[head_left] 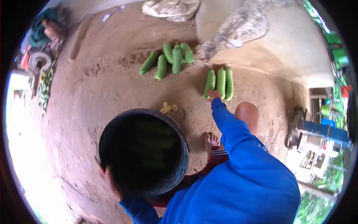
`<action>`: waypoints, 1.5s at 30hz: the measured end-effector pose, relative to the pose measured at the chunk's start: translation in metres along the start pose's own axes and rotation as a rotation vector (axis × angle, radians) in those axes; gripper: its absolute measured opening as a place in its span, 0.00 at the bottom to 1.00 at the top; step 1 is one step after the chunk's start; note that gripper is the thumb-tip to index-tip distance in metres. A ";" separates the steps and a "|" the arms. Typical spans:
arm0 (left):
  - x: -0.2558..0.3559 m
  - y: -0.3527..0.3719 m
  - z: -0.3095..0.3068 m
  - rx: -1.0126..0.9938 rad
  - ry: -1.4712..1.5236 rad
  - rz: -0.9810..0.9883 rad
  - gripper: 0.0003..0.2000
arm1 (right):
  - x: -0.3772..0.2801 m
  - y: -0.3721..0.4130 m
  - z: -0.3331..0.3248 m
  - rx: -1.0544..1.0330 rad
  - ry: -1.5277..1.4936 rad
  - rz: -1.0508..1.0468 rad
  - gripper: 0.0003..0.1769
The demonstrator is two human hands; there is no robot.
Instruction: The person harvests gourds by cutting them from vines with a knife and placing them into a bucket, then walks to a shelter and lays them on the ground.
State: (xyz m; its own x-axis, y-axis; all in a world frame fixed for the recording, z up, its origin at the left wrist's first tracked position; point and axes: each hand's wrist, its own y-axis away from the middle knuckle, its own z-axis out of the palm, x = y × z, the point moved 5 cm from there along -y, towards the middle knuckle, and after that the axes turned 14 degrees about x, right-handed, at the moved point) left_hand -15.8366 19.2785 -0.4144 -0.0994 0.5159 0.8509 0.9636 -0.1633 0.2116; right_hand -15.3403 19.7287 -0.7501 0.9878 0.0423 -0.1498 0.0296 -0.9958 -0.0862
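My right hand [214,95] reaches forward to the near end of a long green gourd [210,82], the leftmost of three lying side by side on the floor. Its fingers are stretched over that end and look apart, not wrapped round it. A middle gourd [221,80] and a right-hand gourd [229,84] lie just beside it. At the left side of a large dark bucket [182,149], my left hand [113,183] grips the rim. Inside the bucket, green gourds [156,143] show dimly in shadow; how many cannot be made out.
Several more gourds [176,59] lie farther forward near the wall corner. A small yellowish clump [168,108] sits beside the bucket. A pale sack [171,9] rests at the back, and a wooden beam [79,37] lies to the left. My bare foot [212,140] is right of the bucket.
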 end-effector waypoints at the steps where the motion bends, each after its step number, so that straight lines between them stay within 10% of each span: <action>1: -0.038 -0.021 -0.006 -0.032 -0.019 0.121 0.22 | -0.002 -0.008 -0.004 0.023 -0.111 0.447 0.37; 4: -0.028 -0.008 -0.014 0.090 -0.339 0.676 0.18 | -0.026 -0.028 -0.029 0.223 -0.464 0.296 0.28; 5: 0.003 -0.007 -0.002 -0.031 -0.240 0.398 0.16 | -0.104 -0.012 -0.124 0.070 -1.079 0.530 0.19; 7: 0.023 -0.009 0.011 -0.116 -0.119 0.109 0.15 | -0.174 -0.012 -0.202 -0.054 -1.326 0.326 0.08; 14: 0.027 -0.006 0.015 -0.119 -0.084 0.129 0.16 | -0.388 0.096 -0.401 -0.504 -1.045 -0.728 0.10; 19: 0.023 -0.008 0.011 -0.118 -0.100 0.130 0.17 | -0.434 0.206 -0.305 -1.181 -0.299 -1.366 0.21; 23: 0.020 -0.007 0.010 -0.087 -0.109 0.168 0.17 | -0.420 0.318 -0.157 -1.107 -0.134 -1.820 0.21; 33: 0.013 -0.010 0.014 -0.162 -0.043 0.141 0.17 | -0.416 0.340 -0.141 -1.135 -0.049 -1.564 0.25; 39: 0.013 -0.008 0.013 -0.146 -0.043 0.072 0.15 | -0.443 0.239 -0.275 -1.087 -0.483 -1.355 0.31; 42: 0.019 -0.009 0.015 -0.162 -0.057 0.046 0.15 | -0.436 0.159 -0.341 -1.485 -0.852 -1.060 0.31; 45: 0.009 -0.013 0.014 -0.128 -0.128 0.087 0.15 | -0.394 0.059 -0.381 -1.388 -1.267 -0.536 0.27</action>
State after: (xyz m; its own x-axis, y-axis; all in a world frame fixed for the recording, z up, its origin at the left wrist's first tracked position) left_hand -15.8470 19.2969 -0.4165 0.0229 0.5966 0.8022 0.9269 -0.3133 0.2066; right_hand -15.6695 19.6230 -0.3208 0.1935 -0.2930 -0.9363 0.9457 -0.1983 0.2575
